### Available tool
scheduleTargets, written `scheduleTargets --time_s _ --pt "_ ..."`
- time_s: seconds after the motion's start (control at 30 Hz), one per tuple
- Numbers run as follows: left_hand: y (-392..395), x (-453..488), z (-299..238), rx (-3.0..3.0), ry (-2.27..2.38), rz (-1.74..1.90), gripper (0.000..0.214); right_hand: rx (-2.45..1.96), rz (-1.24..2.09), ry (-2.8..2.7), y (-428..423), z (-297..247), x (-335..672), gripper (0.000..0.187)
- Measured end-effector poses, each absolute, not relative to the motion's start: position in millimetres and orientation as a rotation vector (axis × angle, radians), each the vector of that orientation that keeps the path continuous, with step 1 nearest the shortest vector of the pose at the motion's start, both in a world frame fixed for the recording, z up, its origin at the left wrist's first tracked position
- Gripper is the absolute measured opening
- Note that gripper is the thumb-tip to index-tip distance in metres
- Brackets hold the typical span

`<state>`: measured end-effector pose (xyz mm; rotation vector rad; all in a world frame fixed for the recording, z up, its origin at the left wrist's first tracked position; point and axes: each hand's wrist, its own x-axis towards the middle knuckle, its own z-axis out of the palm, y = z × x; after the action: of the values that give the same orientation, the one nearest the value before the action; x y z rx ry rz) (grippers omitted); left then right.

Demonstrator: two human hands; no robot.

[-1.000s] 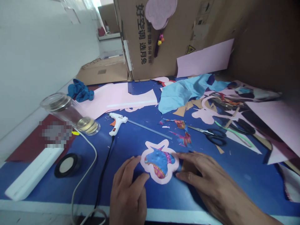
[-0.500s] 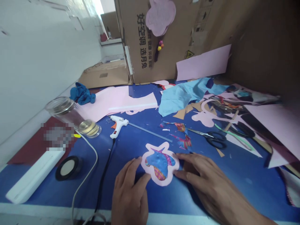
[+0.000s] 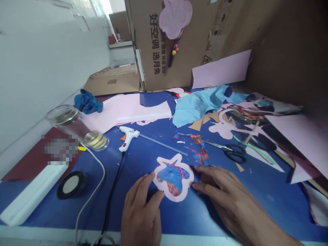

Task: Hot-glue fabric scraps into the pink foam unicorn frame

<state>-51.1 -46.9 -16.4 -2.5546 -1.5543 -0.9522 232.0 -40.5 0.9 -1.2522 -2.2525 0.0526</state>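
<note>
Both hands palm-down at the table's [image 3: 176, 223] near edge, cutout between them. Left hand [image 3: 141, 206] sits at the cutout's 8 o'clock, fingers bent and aimed at 1, thumb parted from the index, tips at the cutout's edge. Right hand [image 3: 228, 194] comes in from 4 o'clock, fingers aimed at 10, narrow gap between index and thumb. Thumb tip at the edge, index just beside it. Neither looks clamped on anything; can't tell how hard they press.

Cutout [image 3: 176, 199]: pink, wavy lobed rim, two stubby prongs with a dip between. Blue fabric patch [image 3: 172, 176] in the middle, magenta and orange patterning.

Prongs point about 12, rounded end at 6. Long axis reads roughly 12–6, not much longer than wide.

Around the cutout: glue gun [image 3: 127, 137] 10–11 o'clock, fabric scraps [image 3: 203, 156] 1, scissors [image 3: 232, 153] 2, black roll [image 3: 81, 184] at 9.
</note>
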Motion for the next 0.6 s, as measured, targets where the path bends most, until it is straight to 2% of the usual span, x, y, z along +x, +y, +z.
scheduleTargets --time_s 0.6 --pt "-47.7 -50.8 -16.0 -2.576 -1.56 -0.927 0.048 -1.335 0.007 -2.282 -33.9 -1.6 234.4 0.036"
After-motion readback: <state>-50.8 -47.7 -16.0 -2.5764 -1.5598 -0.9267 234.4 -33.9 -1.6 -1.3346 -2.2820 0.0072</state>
